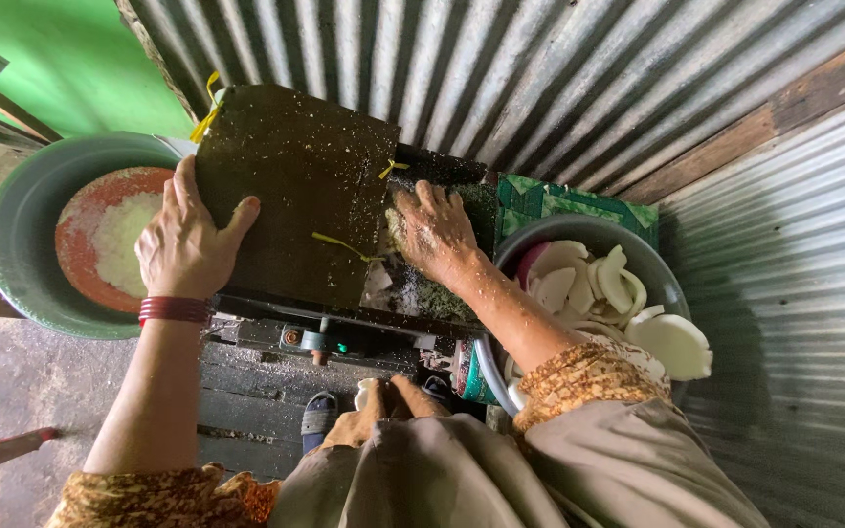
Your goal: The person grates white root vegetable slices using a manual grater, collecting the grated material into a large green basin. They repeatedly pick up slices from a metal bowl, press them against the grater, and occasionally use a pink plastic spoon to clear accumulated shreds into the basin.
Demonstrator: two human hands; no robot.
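A dark green grating machine (295, 186) speckled with white shreds stands in front of me. My left hand (186, 242) grips the left edge of its flat cover, thumb on top; a red bangle sits on the wrist. My right hand (432, 233), dusted with shreds, presses down into the machine's opening on the right; what lies under its fingers is hidden. A grey basin (594, 235) at my right holds several white coconut pieces (672, 342). At the left a green basin (22, 210) holds an orange bowl (75, 249) of white grated coconut (129, 235).
Corrugated metal sheets (540, 68) wall the back and right side. A green patterned cloth (559, 200) lies behind the grey basin. My sandalled feet (374, 396) rest on dark planks below the machine. Bare concrete floor and a wooden stick (2, 450) lie at the lower left.
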